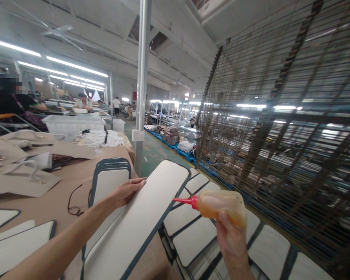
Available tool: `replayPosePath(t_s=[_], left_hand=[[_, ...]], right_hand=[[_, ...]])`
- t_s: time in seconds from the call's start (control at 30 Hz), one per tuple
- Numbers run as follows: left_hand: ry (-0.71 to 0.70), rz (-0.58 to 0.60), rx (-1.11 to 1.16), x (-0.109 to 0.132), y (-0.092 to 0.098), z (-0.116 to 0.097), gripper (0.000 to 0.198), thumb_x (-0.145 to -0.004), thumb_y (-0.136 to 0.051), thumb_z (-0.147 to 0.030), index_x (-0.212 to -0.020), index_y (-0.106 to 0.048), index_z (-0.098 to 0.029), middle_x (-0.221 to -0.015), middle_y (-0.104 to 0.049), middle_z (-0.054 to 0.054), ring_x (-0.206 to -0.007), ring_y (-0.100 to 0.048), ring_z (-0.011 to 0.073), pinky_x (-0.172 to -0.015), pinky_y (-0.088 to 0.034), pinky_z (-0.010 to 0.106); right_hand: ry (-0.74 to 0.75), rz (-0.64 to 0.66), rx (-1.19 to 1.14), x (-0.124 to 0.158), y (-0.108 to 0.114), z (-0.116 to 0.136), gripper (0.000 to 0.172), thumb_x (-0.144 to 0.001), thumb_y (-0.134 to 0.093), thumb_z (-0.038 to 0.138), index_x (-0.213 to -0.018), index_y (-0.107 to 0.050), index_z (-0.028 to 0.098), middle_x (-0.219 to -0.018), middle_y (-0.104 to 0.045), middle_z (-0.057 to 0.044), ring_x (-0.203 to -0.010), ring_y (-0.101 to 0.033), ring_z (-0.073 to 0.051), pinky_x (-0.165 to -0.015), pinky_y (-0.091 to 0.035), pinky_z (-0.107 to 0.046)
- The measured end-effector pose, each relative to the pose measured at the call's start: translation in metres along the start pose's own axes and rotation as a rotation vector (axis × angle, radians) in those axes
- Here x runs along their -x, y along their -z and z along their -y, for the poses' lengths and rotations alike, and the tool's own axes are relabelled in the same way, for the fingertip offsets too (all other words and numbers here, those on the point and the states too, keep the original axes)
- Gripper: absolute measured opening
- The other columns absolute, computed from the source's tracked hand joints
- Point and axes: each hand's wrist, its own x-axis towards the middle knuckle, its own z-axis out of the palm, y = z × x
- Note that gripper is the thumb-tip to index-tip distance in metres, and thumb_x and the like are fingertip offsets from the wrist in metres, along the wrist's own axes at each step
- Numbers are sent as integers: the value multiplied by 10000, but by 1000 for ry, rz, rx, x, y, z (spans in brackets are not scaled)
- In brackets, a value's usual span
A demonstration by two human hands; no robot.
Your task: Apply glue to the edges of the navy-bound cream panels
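My left hand (130,190) grips the left edge of a long cream panel (151,210) with a dark blue border, which is held up at a tilt. In my right hand (231,233) is a clear squeeze bottle (218,204) of amber liquid, lying nearly level. Its red nozzle (185,200) points left, with the tip at the panel's right dark edge; whether it touches I cannot tell. Behind my left forearm, a stack of similar dark-edged panels (111,181) rests on the brown table (90,161).
More dark-edged panels (195,239) lie in rows at the lower right, beside a tall wire rack (251,97). On the table are glasses (74,210), beige bag pieces (26,175) and a white bundle (105,138). A metal post (141,85) stands ahead. A person (14,99) is at far left.
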Motion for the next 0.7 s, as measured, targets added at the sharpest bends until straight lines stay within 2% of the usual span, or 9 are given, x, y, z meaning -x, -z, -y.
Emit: replayPosePath(t_s=[0.13, 0.3, 0.47, 0.7], left_hand=[[1, -35, -22, -2, 1, 1, 540, -534, -850, -309, -1000, -652, -122, -814, -725, 71, -637, -655, 166, -533, -507, 223], [-2, 0, -67, -5, 4, 1, 360, -615, -801, -342, -856, -652, -120, -682, -697, 50, -539, -626, 156, -465, -475, 221], [-18, 6, -72, -9, 7, -1, 323, -618, -796, -350, -789, -631, -131, -669, -688, 42, -535, -622, 155, -479, -482, 231], [-2, -19, -82, -14, 5, -6, 251, -664, -768, -307, -782, -641, -125, -650, -683, 48, -524, -610, 159, -488, -474, 243]], right_hand=[[-5, 22, 18, 4, -2, 0, 331, -652, -780, 268, -961, -668, 230, -939, -636, -42, -907, -603, -208, -854, -486, -341], [-36, 31, 9, 8, -3, -3, 372, -643, -782, 265, -981, -649, 186, -968, -633, -72, -835, -615, -201, -834, -498, -358], [-64, 18, -8, 11, -7, -1, 364, -605, -803, 260, -925, -650, 177, -907, -645, -69, -811, -624, -194, -802, -512, -325], [-121, 23, 8, 17, -11, 2, 437, -566, -820, 263, -952, -638, 168, -871, -654, -80, -837, -638, -211, -765, -530, -310]])
